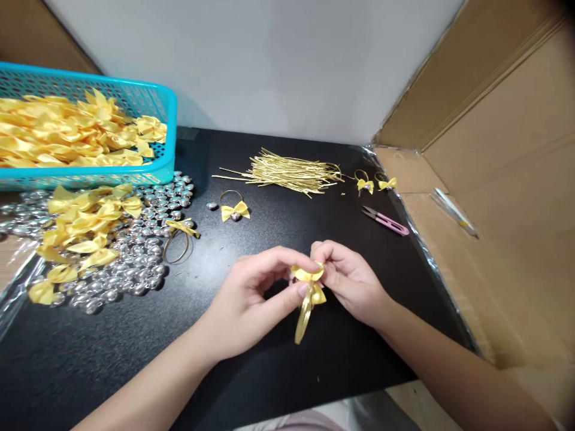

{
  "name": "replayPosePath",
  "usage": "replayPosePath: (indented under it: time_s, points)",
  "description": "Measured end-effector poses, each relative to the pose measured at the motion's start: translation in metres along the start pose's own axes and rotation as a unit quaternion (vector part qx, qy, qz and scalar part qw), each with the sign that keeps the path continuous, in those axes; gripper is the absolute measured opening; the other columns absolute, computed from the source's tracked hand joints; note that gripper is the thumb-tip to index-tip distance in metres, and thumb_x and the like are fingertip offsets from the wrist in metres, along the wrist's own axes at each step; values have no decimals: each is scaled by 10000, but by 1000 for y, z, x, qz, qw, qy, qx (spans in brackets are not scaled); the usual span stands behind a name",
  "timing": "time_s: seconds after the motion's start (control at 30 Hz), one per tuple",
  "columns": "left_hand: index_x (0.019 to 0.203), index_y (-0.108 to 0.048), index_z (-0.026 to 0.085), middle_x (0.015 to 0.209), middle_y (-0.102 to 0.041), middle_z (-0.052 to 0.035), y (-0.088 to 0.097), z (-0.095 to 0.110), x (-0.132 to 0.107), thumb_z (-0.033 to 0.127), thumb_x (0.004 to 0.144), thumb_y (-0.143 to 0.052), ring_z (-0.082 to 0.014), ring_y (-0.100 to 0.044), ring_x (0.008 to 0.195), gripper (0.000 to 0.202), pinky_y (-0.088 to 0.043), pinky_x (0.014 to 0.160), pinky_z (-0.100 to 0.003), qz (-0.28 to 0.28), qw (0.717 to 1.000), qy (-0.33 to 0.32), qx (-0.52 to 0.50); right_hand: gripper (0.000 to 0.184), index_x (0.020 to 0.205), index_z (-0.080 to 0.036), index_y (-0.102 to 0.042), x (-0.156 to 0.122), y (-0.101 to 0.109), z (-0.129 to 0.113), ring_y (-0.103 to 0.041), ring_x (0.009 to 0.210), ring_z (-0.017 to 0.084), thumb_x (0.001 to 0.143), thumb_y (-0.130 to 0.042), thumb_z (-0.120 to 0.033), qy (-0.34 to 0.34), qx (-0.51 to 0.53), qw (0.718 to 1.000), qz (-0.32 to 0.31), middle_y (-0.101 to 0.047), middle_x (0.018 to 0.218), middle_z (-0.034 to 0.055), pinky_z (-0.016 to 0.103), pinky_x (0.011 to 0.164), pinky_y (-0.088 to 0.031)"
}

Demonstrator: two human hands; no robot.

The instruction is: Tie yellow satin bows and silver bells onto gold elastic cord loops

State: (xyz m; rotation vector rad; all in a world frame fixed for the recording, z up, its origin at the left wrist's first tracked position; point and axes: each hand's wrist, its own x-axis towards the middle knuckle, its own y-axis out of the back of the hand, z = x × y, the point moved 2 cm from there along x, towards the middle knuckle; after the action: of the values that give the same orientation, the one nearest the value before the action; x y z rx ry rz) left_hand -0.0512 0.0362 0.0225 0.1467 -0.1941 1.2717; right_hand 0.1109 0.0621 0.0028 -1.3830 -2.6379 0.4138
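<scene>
A yellow ribbon bow [309, 273] on a gold ring [303, 320] is held over the front middle of the black table. My left hand [263, 290] is closed on it, thumb and forefinger pinching where bow and ring meet. From the other side my right hand [353, 281] pinches the bow's right edge, with its fingertips partly hidden behind the ribbon. Beyond my hands lie a ring with a bow and silver bead [234, 212], a loose silver bead [212, 206] and another bow on a ring [176, 246].
A turquoise basket [173, 134] of yellow bows stands at the back left. Silver beads [135, 269] and bows [90, 221] are heaped before it. Gold wire ties [291, 172] lie at the back, pink thread snips [390, 224] and two bowed rings [365, 185] farther right. Cardboard walls [503, 120] enclose the right.
</scene>
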Motion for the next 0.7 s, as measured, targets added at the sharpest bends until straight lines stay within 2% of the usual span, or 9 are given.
replayPosePath:
  time_s: [0.1, 0.2, 0.37, 0.53, 0.6, 0.7]
  points:
    - [964, -698, 238, 785, -729, -3, -1, -4, 1, 147, 856, -671, -107, -696, 668, 143, -561, 602, -179, -5, 996, 40, -83, 256, 821, -198, -555, 1, -3, -4, -512, 620, 101, 878, -655, -426, 25, -15, 999, 15, -525, 710, -17, 225, 574, -441]
    - [936, -692, 221, 747, -724, -10, -1, -6, 3, 200, 847, -699, -108, -686, 624, 91, -558, 576, -183, 0, 992, 63, -113, 211, 828, -193, -559, 0, -4, -8, -518, 611, 91, 901, -635, -376, 46, -26, 998, 27, -544, 705, -18, 215, 568, -434]
    - [927, -619, 212, 712, -702, -9, -2, -7, 3, 280, 839, -718, -125, -677, 593, 149, -557, 555, -209, 2, 990, 64, -129, 196, 818, -192, -556, -1, -5, -11, -554, 628, 97, 915, -614, -351, 66, -57, 995, 44, -575, 717, -14, 222, 588, -459]
    - [845, -488, 222, 708, -638, 22, -4, -8, 2, 246, 855, -698, -108, -652, 625, 211, -523, 571, -194, 4, 984, 55, -170, 161, 828, -187, -564, -2, -6, -9, -566, 633, 90, 920, -611, -311, 75, -53, 995, 37, -584, 739, -12, 216, 598, -470]
    - [799, -494, 207, 711, -641, 22, -5, -8, 1, 218, 851, -699, -103, -645, 650, 212, -510, 595, -189, 0, 979, 59, -194, 161, 828, -186, -566, -1, -6, -8, -567, 639, 89, 919, -612, -310, 77, -52, 995, 35, -581, 750, -11, 214, 603, -470]
    - [786, -590, 186, 730, -679, -1, -4, -10, 0, 197, 852, -696, -103, -637, 671, 126, -497, 607, -183, -13, 973, 59, -221, 176, 829, -185, -569, -1, -5, -7, -556, 645, 89, 912, -621, -331, 76, -53, 995, 32, -573, 758, -9, 213, 604, -463]
